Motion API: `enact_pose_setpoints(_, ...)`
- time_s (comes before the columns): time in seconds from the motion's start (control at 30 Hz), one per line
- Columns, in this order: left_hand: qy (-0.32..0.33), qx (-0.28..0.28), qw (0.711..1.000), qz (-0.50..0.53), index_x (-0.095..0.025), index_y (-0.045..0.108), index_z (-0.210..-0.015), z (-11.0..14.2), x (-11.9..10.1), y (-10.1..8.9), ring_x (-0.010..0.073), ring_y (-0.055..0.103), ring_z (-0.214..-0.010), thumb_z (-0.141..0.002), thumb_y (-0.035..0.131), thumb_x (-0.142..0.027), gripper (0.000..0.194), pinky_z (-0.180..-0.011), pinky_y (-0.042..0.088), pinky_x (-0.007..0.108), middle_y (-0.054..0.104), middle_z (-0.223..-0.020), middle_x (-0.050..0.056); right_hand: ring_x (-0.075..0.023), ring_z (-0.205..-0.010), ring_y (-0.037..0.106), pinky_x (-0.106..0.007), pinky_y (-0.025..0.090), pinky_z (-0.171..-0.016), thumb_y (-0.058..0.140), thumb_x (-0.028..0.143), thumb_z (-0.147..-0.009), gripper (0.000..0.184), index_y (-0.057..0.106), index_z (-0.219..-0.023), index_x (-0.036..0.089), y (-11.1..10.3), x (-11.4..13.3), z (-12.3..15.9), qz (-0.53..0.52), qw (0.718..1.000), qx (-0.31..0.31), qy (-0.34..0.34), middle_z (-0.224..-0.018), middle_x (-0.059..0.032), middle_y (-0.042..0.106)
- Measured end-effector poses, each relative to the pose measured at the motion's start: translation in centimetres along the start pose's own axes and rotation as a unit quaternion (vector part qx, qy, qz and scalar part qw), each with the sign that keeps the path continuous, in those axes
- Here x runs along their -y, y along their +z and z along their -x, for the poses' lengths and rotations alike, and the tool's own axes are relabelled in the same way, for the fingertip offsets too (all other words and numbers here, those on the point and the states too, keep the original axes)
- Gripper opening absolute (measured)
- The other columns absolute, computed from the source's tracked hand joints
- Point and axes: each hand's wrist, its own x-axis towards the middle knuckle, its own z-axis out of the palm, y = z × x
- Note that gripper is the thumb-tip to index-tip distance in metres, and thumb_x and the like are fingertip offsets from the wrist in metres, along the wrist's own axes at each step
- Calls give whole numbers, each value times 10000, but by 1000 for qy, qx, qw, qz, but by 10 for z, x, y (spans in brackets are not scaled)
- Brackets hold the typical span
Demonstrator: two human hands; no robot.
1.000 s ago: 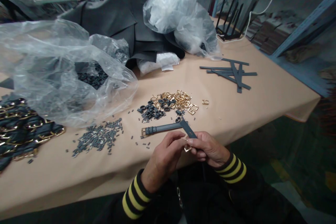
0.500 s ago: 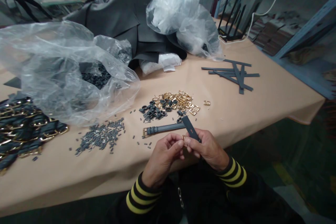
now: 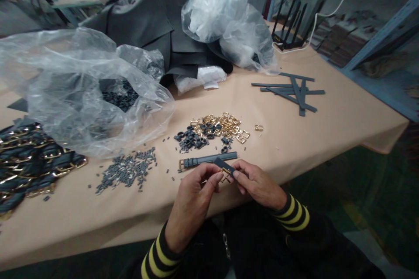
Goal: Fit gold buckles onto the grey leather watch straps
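Note:
Between my fingers, close to the table's front edge, a gold buckle (image 3: 225,177) sits against a dark grey strap (image 3: 224,165). My left hand (image 3: 198,192) pinches the buckle from the left side. My right hand (image 3: 257,182) grips the strap between thumb and fingers. The strap slants across the buckle; whether its end passes through the frame I cannot tell. Just beyond my hands lies a buckled strap (image 3: 203,160) with a gold buckle at its left end. Past it are a heap of dark strap loops (image 3: 193,140) and a pile of gold buckles (image 3: 225,123).
Small dark pieces (image 3: 126,172) are scattered to the left, near finished buckled straps (image 3: 36,161). A clear plastic bag (image 3: 81,91) holds more dark parts. Loose flat strips (image 3: 297,93) lie at the right, below a black router (image 3: 290,37). Shelving (image 3: 386,32) stands beyond the table's right edge.
The strap in my right hand has tipped down to the left, over the buckle. More of the buckle shows between my hands. My left wrist has shifted left and lower.

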Motion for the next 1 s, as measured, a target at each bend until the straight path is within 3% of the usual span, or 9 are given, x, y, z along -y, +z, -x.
enact_pose_setpoints(0.23,-88,-31,979,181,-148,582,-808,-3,2,-9,76,557,-534,-749,611,-268,137,-541,475,181,591,-606,-26,-40,-434,457,-171,350,-431,470,312,-864,201,541,-945,142,-4,-4,4,-150,984,94,-7,-723,-16,603)
enact_pose_setpoints(0.5,-157,77,908,380,-120,557,-736,-3,13,-4,26,449,-448,-740,633,-226,131,-431,368,109,539,-532,-31,-33,-412,440,-158,342,-396,496,299,-851,195,557,-913,125,-7,-1,5,-176,973,147,-32,-687,-20,602)
enact_pose_setpoints(0.6,-163,113,887,417,-106,551,-711,-2,17,9,34,448,-464,-758,613,-239,155,-438,352,120,537,-535,-10,-28,-420,436,-153,344,-393,481,282,-859,178,545,-904,122,0,4,4,-154,981,111,-44,-735,-32,611)
enact_pose_setpoints(0.7,-148,107,884,430,-101,551,-694,-1,19,20,54,470,-516,-767,600,-246,170,-469,364,138,535,-562,1,-34,-419,452,-152,361,-392,477,257,-858,118,500,-869,141,9,9,6,-132,989,48,-39,-736,-27,626)
enact_pose_setpoints(0.87,-149,72,893,418,-125,526,-693,-2,19,28,50,426,-509,-736,632,-252,171,-488,374,162,490,-579,-34,-88,-491,552,-174,414,-429,514,226,-832,97,446,-896,201,20,15,9,-42,996,-72,-37,-666,14,624)
enact_pose_setpoints(1.0,-112,34,932,342,-152,528,-755,1,19,24,94,491,-602,-747,603,-276,145,-585,431,218,527,-670,-20,-93,-532,561,-202,443,-521,511,198,-828,87,522,-914,210,20,16,9,54,990,-80,-99,-705,12,601)
